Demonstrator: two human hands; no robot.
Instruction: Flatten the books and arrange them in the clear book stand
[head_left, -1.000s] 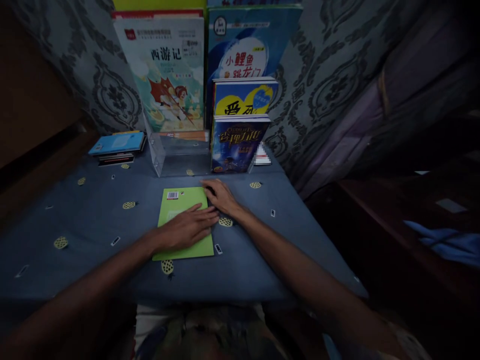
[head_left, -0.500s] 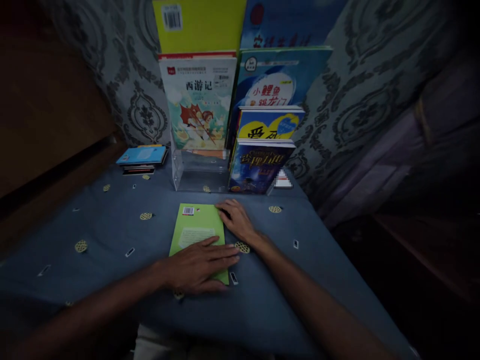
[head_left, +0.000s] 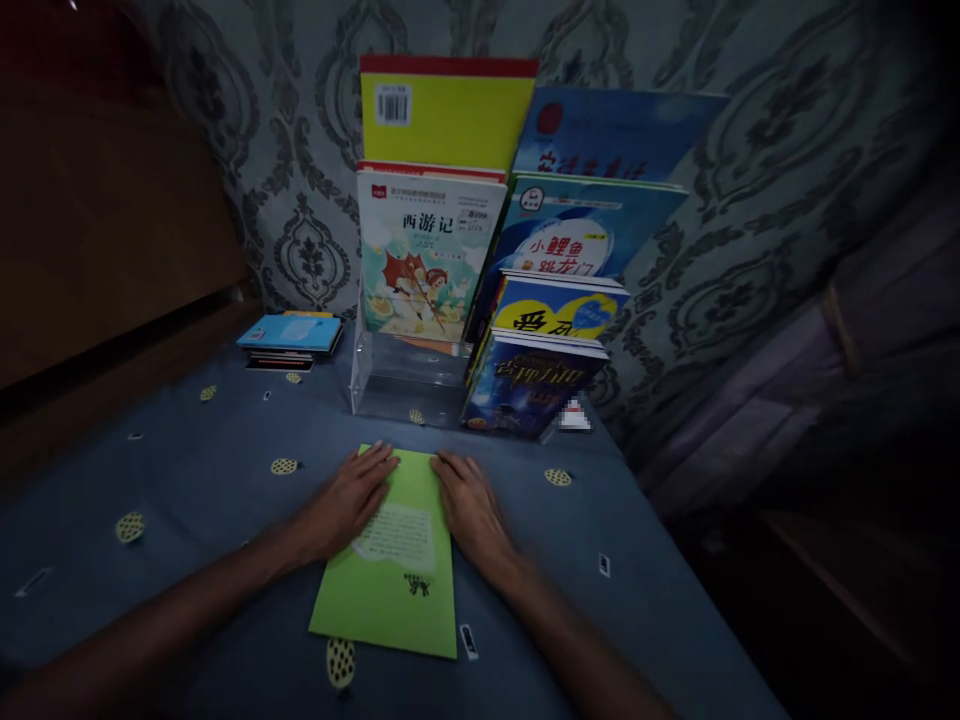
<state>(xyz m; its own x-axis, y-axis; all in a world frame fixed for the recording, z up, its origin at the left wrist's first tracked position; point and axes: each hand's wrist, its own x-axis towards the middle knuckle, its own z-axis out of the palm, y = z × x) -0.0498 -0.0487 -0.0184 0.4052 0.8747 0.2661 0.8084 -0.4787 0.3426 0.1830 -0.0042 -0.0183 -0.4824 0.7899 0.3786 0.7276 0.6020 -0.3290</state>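
Note:
A thin green book (head_left: 386,610) lies flat on the table, its printed text upside down to me. My left hand (head_left: 349,502) rests over the book's far left corner, fingers stretched out and covering that corner. At the far right corner, my right hand (head_left: 472,508) touches the edge with its fingers extended and close together. Neither hand grasps the book; both lie open on or against it. Just beyond stands a clear acrylic book rack (head_left: 397,395), holding several books in tiers.
In the rack are a white-and-teal book (head_left: 427,260), a yellow book (head_left: 457,120) and a dark blue book (head_left: 517,390), among others. A small book stack (head_left: 291,335) lies at the back left. The patterned blue tablecloth (head_left: 187,470) covers the table; a papered wall rises behind.
My left hand has moved from across the book's near right part to its far left corner. My right hand stays at the far right corner. The view has tilted upward.

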